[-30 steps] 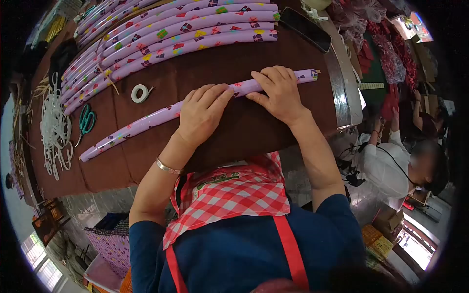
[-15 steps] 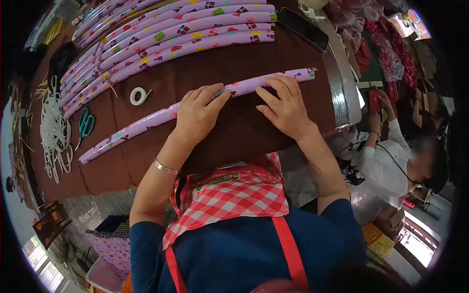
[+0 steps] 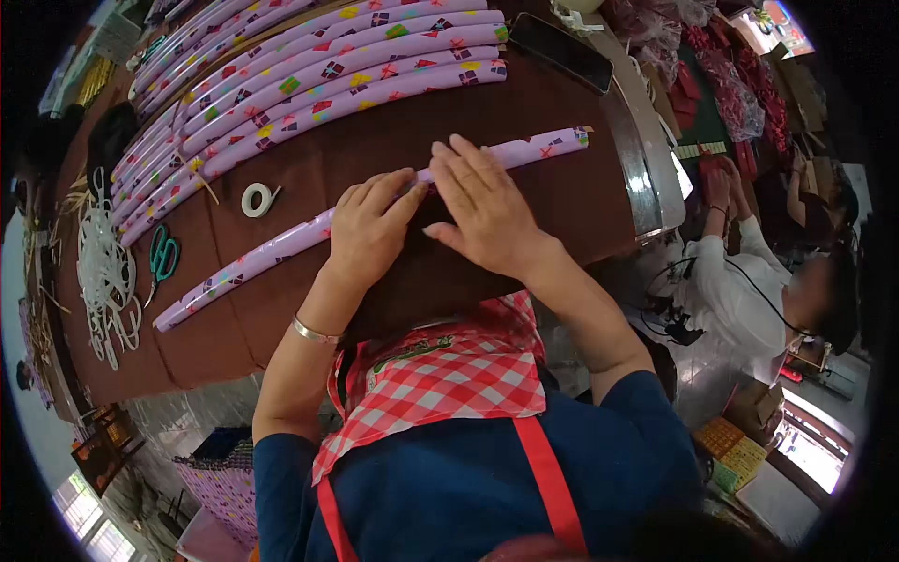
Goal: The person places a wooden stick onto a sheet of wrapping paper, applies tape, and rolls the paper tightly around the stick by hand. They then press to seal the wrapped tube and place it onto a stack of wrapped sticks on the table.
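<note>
A long, thin roll of lilac gift-patterned wrapping paper (image 3: 272,251) lies slantwise across the brown-covered table. My left hand (image 3: 373,220) rests on its middle, with curled fingers and thumb pressing around the paper. Just to the right, my right hand (image 3: 485,208) has its fingers stretched out flat over the roll and its thumb apart. Part of the roll is hidden under both hands. Behind it lies a stack of several similar rolls (image 3: 328,89). A small roll of white tape (image 3: 251,199) sits between the stack and the single roll.
Teal-handled scissors (image 3: 163,255) and a bundle of white strips (image 3: 105,272) lie at the left of the table (image 3: 309,347). A dark phone (image 3: 562,51) is at the back right. Beyond the table's right edge, a person in a white top (image 3: 740,290) handles something red.
My right hand has slid left along the roll towards my left hand, and its fingers have straightened. My left hand stays at the roll's middle. The whole view has shifted slightly.
</note>
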`<state>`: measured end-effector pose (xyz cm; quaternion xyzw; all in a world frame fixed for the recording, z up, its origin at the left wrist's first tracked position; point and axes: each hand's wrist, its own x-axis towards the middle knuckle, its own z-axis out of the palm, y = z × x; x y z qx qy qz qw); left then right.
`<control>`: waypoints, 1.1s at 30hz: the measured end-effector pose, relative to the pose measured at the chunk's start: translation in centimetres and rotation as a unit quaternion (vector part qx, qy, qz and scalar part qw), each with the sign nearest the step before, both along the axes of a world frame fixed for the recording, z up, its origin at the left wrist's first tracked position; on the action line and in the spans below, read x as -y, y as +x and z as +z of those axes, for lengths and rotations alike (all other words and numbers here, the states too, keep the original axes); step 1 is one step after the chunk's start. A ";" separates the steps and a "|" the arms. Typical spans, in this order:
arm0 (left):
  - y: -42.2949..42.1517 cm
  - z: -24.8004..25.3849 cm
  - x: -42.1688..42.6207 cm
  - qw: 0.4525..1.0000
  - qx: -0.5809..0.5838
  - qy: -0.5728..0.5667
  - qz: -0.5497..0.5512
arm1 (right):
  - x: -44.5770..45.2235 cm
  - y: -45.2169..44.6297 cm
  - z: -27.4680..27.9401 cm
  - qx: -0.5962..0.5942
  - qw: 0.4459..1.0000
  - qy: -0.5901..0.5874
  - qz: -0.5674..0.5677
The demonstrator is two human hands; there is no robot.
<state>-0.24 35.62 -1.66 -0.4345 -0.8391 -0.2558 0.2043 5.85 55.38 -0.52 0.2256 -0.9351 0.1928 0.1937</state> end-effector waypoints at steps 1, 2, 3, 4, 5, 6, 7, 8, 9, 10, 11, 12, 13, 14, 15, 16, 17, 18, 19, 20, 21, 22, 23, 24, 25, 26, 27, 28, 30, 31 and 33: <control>0.1 0.2 0.1 1.000 -0.001 0.002 -0.002 | 1.0 -0.4 -0.4 0.006 1.000 -0.016 0.005; 0.2 0.4 0.2 1.000 0.006 -0.003 0.002 | 1.6 -0.6 -0.8 0.028 1.000 -0.012 0.008; 0.3 0.5 0.2 1.000 0.013 -0.007 0.005 | 1.4 -0.5 -1.1 0.028 1.000 -0.009 0.007; 0.3 0.1 0.2 1.000 0.005 -0.007 0.013 | 1.1 -0.5 -1.3 0.034 0.999 0.010 -0.001; 0.2 0.0 0.2 1.000 0.007 -0.005 0.011 | 0.8 -0.5 -1.6 0.040 0.999 0.028 -0.009; 0.1 -0.1 0.3 1.000 0.004 -0.003 0.008 | 0.0 -0.4 -1.9 0.031 0.998 0.048 -0.030; 0.1 -0.2 0.3 1.000 0.001 -0.002 0.006 | -1.0 -0.4 -1.8 0.031 0.996 0.064 -0.048; 0.1 -0.1 0.4 1.000 0.002 0.000 0.005 | -2.1 -0.3 -1.7 0.031 0.994 0.078 -0.067; 0.2 0.0 0.4 1.000 0.003 -0.002 0.005 | -3.3 -0.3 -2.1 0.029 0.992 0.093 -0.084; 0.2 0.1 0.4 1.000 0.004 -0.005 0.005 | -4.3 -0.2 -2.2 0.026 0.990 0.095 -0.096; 0.2 0.1 0.4 1.000 0.004 -0.004 0.004 | -5.3 -0.1 -2.3 0.023 0.989 0.097 -0.108; 0.2 0.0 0.6 1.000 0.008 -0.003 0.003 | -6.3 0.0 -2.7 0.040 0.986 0.102 -0.126; 0.1 0.0 0.8 1.000 0.011 -0.003 0.002 | -7.1 0.2 -2.6 0.038 0.983 0.114 -0.141; 0.1 0.0 1.0 1.000 0.010 -0.003 0.004 | -7.8 0.3 -2.6 0.036 0.979 0.126 -0.154; 0.2 0.0 1.4 1.000 0.005 -0.008 0.003 | -8.6 0.2 -2.5 0.033 0.978 0.126 -0.160; 0.3 0.0 1.8 1.000 -0.001 -0.014 0.004 | -9.2 0.5 -2.3 0.051 0.971 0.146 -0.181; 0.5 0.2 2.4 1.000 0.000 -0.015 0.008 | -9.7 0.7 -1.9 0.068 0.963 0.166 -0.201; 0.8 0.4 3.1 1.000 0.006 -0.021 0.010 | -10.3 0.8 -1.7 0.073 0.957 0.177 -0.218; 1.0 0.6 3.7 1.000 0.012 -0.026 0.013 | -10.8 1.0 -1.0 0.071 0.948 0.202 -0.237; 1.3 0.7 4.3 0.999 0.013 -0.028 0.017 | -10.9 1.2 -0.2 0.070 0.937 0.227 -0.256; 1.5 0.6 4.9 0.999 0.005 -0.022 0.024 | -10.8 1.3 0.3 0.039 0.943 0.220 -0.245; 1.8 0.5 5.3 0.999 -0.001 -0.016 0.029 | -10.2 1.1 0.9 0.040 0.945 0.218 -0.240; 1.9 0.5 5.6 0.999 0.000 -0.019 0.033 | -9.1 0.9 1.4 0.021 0.967 0.167 -0.190; 1.9 0.7 5.8 0.999 0.013 -0.023 0.032 | -8.0 0.7 1.7 0.003 0.984 0.115 -0.139; 1.9 0.9 5.9 0.999 0.024 -0.026 0.030 | -6.6 0.5 1.5 -0.001 0.989 0.108 -0.101; 1.9 1.2 5.8 0.999 0.022 -0.028 0.032 | -5.4 0.5 1.4 0.019 0.993 0.098 -0.066; 2.0 1.4 5.5 0.998 0.043 -0.031 0.035 | -4.4 0.5 1.0 0.039 0.995 0.088 -0.032; 2.2 1.7 5.1 0.997 0.065 -0.034 0.039 | -3.6 0.3 0.5 0.043 0.995 0.085 -0.020; 2.3 2.5 3.7 0.995 0.071 -0.054 0.042 | -2.8 0.2 -0.2 0.039 0.996 0.076 -0.030; 2.3 2.7 2.8 0.993 0.077 -0.074 0.043 | -2.5 0.1 -0.4 0.035 0.996 0.068 -0.042; 2.0 2.1 1.4 0.993 0.084 -0.075 0.042 | -2.4 -0.1 -0.7 0.033 0.996 0.066 -0.045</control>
